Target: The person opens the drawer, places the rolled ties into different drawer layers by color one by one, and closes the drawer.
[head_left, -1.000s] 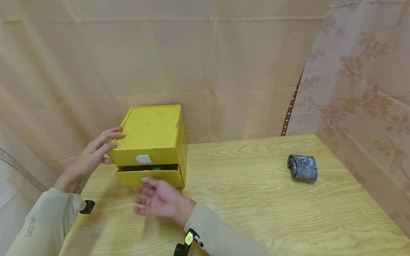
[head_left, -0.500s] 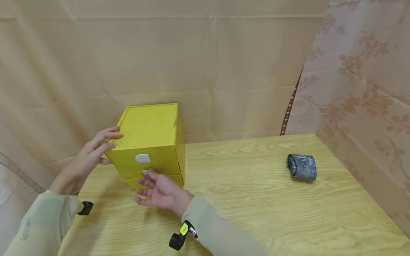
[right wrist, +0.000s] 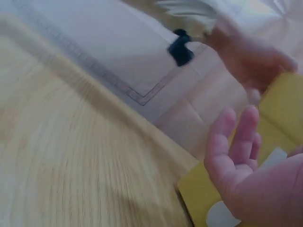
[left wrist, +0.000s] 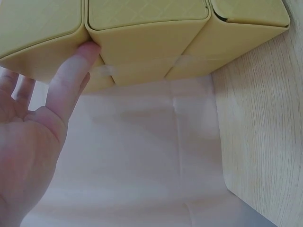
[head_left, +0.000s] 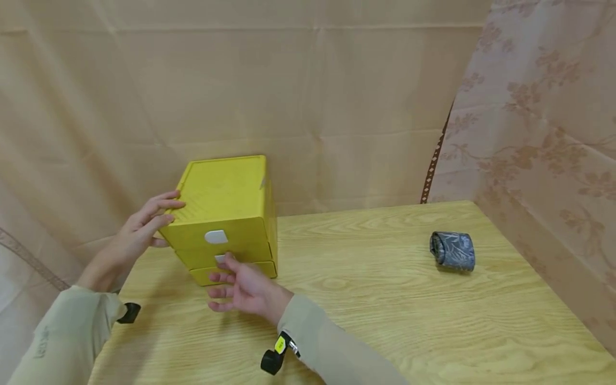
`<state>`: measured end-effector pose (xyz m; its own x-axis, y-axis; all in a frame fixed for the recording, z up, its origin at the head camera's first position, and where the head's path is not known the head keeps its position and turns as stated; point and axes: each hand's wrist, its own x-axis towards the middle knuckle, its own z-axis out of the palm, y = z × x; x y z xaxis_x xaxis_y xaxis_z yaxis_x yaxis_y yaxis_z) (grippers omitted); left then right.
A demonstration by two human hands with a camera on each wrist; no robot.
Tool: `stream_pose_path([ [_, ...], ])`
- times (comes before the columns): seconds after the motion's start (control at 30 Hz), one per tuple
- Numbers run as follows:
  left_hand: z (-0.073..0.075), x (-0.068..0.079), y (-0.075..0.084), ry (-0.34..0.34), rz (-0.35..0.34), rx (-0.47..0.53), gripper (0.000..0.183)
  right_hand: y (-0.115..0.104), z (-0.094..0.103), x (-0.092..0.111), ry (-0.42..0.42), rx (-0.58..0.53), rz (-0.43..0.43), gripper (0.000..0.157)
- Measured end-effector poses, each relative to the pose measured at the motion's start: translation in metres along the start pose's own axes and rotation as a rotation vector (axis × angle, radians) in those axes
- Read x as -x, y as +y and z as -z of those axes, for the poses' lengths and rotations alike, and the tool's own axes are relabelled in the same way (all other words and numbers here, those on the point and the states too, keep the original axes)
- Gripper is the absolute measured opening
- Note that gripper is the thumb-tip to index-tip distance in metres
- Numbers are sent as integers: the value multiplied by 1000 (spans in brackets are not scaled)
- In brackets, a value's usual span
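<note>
Resting left hand (head_left: 137, 229) on yellow drawer box (head_left: 221, 190), fingers spread; right hand (head_left: 247, 289) has thumb on white middle tab (head_left: 219, 259), fingers loosely apart; dark patterned roll (head_left: 454, 251) well off

Creased beige cloth (head_left: 337, 107) and pinkish floral cloth (head_left: 544, 123) border a wood-grain table (head_left: 375, 315).

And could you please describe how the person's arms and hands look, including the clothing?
The left hand and right hand are bare, without gloves. The left sleeve and right sleeve are long and pale grey-green; the left one bears lettering, too faint to read surely. The left wrist device is black; the right wrist device is black with a yellow label.
</note>
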<state>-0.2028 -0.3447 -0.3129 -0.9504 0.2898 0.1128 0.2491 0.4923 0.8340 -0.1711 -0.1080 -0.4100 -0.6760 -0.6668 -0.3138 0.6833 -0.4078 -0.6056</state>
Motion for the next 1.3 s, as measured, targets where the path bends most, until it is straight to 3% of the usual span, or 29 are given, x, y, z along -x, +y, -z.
stream_pose_path([
  [0.23, 0, 0, 0, 12, -15, 4, 36, 5, 3, 6, -28, 92, -41, 48],
  [0.37, 0, 0, 0, 10, -11, -6, 37, 11, 9, 5, -11, 101, -97, 37],
  [0.5, -1, 0, -1, 14, 5, -21, 37, 19, 16, 2, 15, 79, -131, 25],
  [0.8, -1, -1, -4, 14, 11, -23, 38, 26, 26, -11, 62, -15, -169, 29],
  [0.93, 3, 6, -4, 30, 7, -25, 37, 32, 24, -18, 73, -43, -185, 31],
  [1.13, 5, 12, -1, 35, 20, -17, 38, 39, 24, -23, 82, -30, -165, 31],
  [1.3, -3, 4, -3, 18, 47, 11, 39, 34, 33, -22, 77, -53, -139, 32],
])
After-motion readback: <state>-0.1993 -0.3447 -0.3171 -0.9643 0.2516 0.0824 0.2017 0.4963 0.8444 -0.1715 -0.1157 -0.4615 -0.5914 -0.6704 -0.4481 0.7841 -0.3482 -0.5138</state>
